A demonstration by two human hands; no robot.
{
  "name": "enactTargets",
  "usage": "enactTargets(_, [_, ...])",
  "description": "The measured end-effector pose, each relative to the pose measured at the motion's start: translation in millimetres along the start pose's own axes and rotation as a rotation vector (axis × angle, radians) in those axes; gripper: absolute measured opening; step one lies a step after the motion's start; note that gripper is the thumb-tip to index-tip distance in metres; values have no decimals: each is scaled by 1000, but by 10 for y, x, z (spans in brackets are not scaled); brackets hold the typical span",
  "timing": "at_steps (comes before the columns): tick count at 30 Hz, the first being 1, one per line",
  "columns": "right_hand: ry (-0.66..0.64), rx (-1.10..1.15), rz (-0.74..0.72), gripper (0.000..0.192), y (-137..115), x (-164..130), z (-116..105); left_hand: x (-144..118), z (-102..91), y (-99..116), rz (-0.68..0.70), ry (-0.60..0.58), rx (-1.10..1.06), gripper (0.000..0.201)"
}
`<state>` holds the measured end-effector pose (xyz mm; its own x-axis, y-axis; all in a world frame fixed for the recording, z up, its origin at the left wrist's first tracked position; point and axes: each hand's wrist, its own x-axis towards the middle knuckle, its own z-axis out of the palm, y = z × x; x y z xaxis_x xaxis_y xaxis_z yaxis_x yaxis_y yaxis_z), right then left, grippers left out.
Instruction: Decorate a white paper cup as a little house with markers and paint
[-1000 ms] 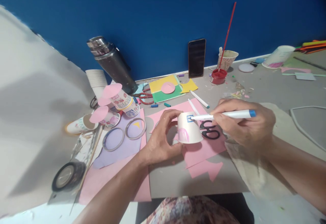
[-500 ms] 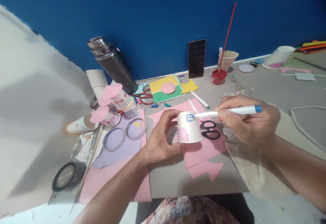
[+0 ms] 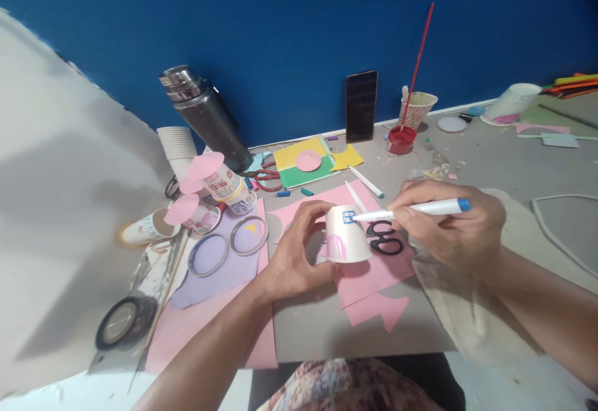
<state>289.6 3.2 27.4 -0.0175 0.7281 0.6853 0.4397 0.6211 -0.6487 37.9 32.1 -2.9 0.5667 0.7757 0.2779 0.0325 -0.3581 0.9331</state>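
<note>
Currently your left hand (image 3: 292, 255) grips the inverted paper cup (image 3: 346, 236) on the pink paper (image 3: 374, 274), just left of the black scissors (image 3: 385, 238). Your right hand (image 3: 448, 227) pinches the blue marker (image 3: 411, 210), lying roughly horizontal, tip meeting the cup's right wall at the small blue window.

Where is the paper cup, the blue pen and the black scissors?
Paper cup (image 3: 346, 240): head view, on its white side wall.
Blue pen (image 3: 432, 208): head view, on its white barrel.
Black scissors (image 3: 385, 246): head view, on a handle ring.
</note>
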Motion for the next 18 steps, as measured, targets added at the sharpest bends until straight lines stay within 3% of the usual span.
enactTargets(4, [-26,10,-14,17,-2,-2,-6,1,-5,-5,-7,-3,6,73])
enactTargets(10, [65,-44,-14,13,-4,-4,6,6,1,13,-22,5,-11,73])
enactTargets(18, [-2,-11,-24,17,-6,4,-1,0,6,2,-17,-4,-7,72])
